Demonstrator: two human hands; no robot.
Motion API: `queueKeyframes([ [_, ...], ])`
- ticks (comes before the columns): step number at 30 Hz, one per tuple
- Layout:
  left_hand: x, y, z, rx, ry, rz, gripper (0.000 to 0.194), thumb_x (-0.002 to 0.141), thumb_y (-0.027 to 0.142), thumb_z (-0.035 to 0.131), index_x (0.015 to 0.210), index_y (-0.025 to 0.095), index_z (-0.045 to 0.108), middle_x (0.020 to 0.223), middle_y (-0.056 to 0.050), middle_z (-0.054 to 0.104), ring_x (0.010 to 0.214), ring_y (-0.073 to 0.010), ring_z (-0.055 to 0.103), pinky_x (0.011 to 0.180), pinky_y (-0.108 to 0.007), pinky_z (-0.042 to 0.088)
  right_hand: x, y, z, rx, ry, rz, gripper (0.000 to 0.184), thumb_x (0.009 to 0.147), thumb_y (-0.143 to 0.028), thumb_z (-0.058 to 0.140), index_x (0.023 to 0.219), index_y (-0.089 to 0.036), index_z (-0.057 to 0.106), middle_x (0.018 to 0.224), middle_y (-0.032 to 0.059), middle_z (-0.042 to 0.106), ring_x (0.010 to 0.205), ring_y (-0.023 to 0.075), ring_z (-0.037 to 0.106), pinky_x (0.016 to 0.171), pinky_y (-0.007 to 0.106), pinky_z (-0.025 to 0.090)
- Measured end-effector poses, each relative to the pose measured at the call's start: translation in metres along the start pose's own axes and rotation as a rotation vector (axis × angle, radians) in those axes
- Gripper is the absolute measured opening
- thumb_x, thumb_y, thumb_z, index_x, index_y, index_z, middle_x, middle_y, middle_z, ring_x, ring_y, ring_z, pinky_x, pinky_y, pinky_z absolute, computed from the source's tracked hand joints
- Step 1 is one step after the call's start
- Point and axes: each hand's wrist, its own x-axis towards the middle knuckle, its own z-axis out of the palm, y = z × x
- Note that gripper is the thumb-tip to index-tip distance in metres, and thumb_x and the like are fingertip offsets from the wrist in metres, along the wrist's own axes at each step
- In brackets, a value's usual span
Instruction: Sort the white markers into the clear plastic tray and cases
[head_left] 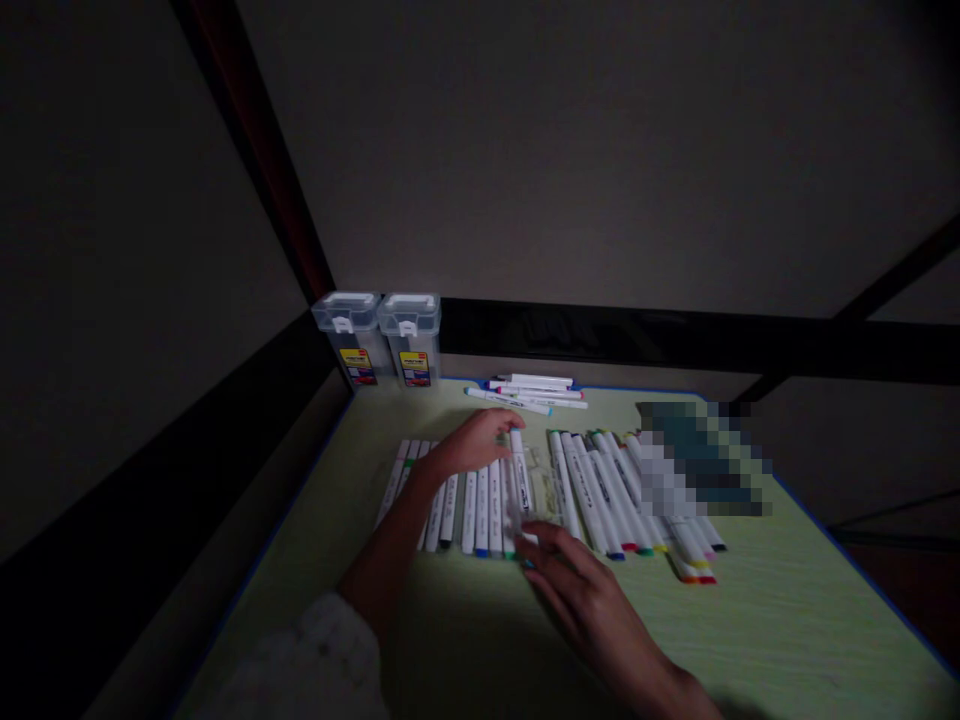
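Note:
A row of white markers (pixel 480 505) with coloured end caps lies on a light green table (pixel 787 620). My left hand (pixel 476 440) rests on the far ends of the left group, fingers curled over the marker tops. My right hand (pixel 581 590) lies at the near ends of the middle markers, fingers stretched toward them and touching one end. Between the two groups sits a clear flat plastic piece (pixel 544 485). A second group of markers (pixel 600 490) lies to the right of it.
Two clear plastic boxes (pixel 379 335) with white latches stand at the table's back left corner. A few loose markers (pixel 529 392) lie at the back edge. A blurred patch (pixel 697 455) covers something on the right. Dark walls surround the table.

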Motion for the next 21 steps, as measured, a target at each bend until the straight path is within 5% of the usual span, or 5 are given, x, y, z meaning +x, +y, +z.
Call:
queueKeyframes([
  [21, 0.004, -0.015, 0.013, -0.017, 0.046, -0.041, 0.025, 0.068, 0.013, 0.060, 0.093, 0.010, 0.061, 0.099, -0.010, 0.063, 0.091, -0.0164, 0.058, 0.085, -0.032, 0.044, 0.000, 0.000, 0.000, 0.022, 0.001, -0.003, 0.030, 0.085, -0.014, 0.043, 0.111, -0.022, 0.055, 0.110, 0.0068, 0.057, 0.096, 0.0190, 0.057, 0.082, 0.036, 0.051],
])
